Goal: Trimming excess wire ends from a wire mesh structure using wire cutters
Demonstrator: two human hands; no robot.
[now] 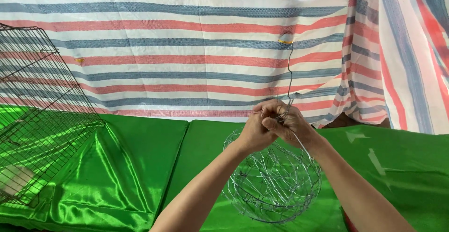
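Both hands are bunched tight together at the top of a wire ball [272, 180], the left hand [255, 131] pinched shut on the strands at its crown, the right hand [290, 123] closed over the same knot with a loose wire tail [290, 73] rising toward twelve o'clock. The ball hangs below the hands at six o'clock, over the green satin cloth [131, 166]. It looks light and springy, an open lattice of thin silvery wire, likely to flex or dent under a squeeze, with cut ends that could prick. The crown, where strands gather, seems the safest hold. Off at nine o'clock sits a dark wire cage [32, 115], and a striped tarp [177, 49] hangs behind.
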